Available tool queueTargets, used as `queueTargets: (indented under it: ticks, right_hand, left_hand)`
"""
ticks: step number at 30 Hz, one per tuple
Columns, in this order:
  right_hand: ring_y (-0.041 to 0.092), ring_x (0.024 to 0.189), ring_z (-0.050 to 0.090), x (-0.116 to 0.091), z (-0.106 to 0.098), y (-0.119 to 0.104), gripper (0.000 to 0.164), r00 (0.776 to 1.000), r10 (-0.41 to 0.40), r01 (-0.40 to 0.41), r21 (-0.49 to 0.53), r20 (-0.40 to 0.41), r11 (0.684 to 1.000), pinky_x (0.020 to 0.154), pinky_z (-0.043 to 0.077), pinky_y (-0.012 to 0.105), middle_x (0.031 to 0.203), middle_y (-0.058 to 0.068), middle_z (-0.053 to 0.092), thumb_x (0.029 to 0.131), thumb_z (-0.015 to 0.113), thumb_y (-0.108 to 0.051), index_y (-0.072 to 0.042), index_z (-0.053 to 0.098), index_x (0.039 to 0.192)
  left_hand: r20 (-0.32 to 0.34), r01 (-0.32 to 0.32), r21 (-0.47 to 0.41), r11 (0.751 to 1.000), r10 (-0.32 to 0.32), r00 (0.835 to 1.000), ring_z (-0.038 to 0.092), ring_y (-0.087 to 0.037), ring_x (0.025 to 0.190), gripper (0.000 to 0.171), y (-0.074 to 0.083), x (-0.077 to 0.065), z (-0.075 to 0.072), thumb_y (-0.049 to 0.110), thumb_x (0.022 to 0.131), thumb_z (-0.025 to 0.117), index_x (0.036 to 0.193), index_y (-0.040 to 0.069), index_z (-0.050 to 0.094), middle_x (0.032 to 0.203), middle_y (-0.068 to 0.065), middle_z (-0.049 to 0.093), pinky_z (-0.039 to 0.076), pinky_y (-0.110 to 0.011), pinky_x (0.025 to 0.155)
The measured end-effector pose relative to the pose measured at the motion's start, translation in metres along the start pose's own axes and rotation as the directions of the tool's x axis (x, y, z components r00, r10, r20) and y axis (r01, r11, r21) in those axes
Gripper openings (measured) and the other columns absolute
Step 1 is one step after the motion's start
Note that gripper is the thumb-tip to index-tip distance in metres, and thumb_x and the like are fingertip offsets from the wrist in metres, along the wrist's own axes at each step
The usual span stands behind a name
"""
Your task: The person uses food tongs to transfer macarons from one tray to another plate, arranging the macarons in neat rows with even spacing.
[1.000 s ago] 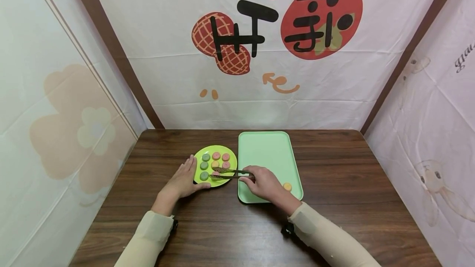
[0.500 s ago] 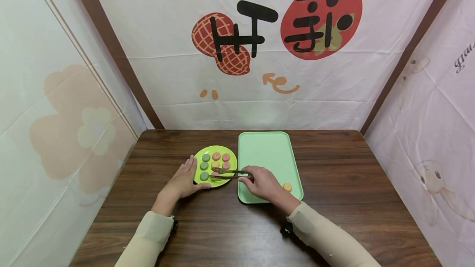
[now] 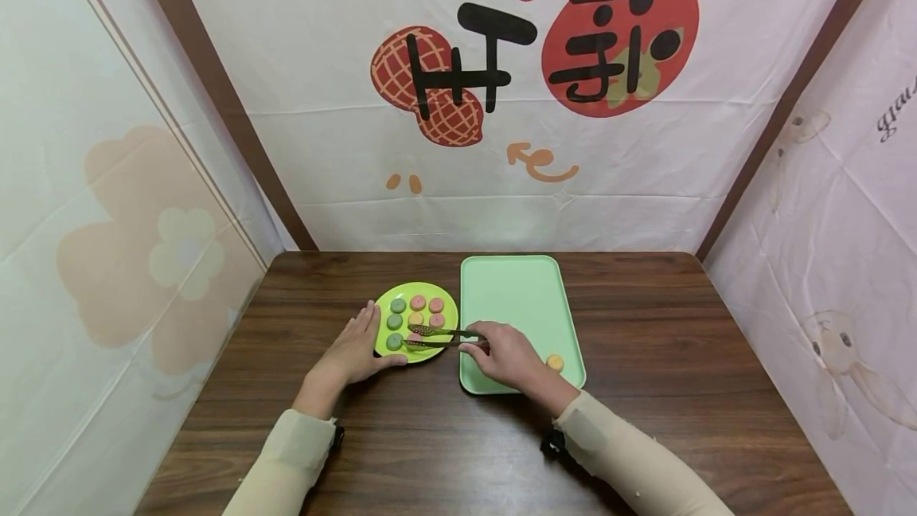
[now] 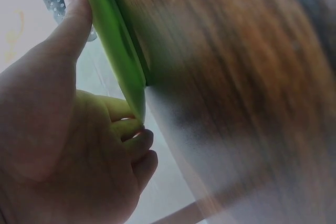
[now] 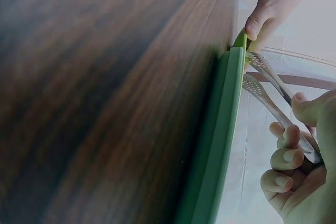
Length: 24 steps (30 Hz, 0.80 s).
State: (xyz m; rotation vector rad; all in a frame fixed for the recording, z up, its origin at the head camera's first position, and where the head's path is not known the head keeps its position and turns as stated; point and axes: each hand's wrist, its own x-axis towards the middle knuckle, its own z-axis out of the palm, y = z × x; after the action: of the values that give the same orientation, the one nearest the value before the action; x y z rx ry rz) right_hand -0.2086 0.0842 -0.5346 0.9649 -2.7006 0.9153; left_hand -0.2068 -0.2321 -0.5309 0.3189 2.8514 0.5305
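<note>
A yellow-green plate point(image 3: 419, 288) carries several macarons: green ones point(image 3: 395, 322) at the left, pink ones point(image 3: 437, 321) at the right and back, and a yellow one point(image 3: 415, 317) in the middle. My left hand point(image 3: 353, 350) rests on the plate's left rim, fingers straight, thumb apart along the near edge. My right hand point(image 3: 509, 355) holds metal tongs point(image 5: 273, 107) with perforated ends. Their arms stand apart and point left over the plate, one end at the front pink macaron point(image 3: 414, 338). Whether they touch it, I cannot tell.
A pale green tray point(image 3: 512, 285) lies right of the plate, beneath my right hand. One yellow macaron point(image 3: 555, 362) sits in its near right part. Both stand on a brown wooden table point(image 3: 444, 452), with a printed cloth point(image 3: 344, 213) behind it.
The tongs' near arm shifts very slightly at the front pink macaron. Otherwise both hands, the plate and the tray keep their places.
</note>
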Motion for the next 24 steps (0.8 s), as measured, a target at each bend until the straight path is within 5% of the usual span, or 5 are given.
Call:
queueTargets:
  ticks: [24]
  right_hand:
    - [0.01,0.081,0.074,-0.0027,-0.0033,-0.0015,0.026,1.0,0.023,-0.023,0.009,-0.004,1.0,0.071,0.063,0.034,0.099,0.001,0.079,0.104,0.074,-0.032,-0.009,0.078,0.115]
  left_hand:
    - [-0.008,-0.005,0.004,1.0,0.005,1.0,0.012,-0.048,0.163,0.12,0.0001,0.0,0.0005,0.06,0.097,0.074,0.165,-0.016,0.011,0.174,-0.034,0.007,0.015,-0.057,0.134]
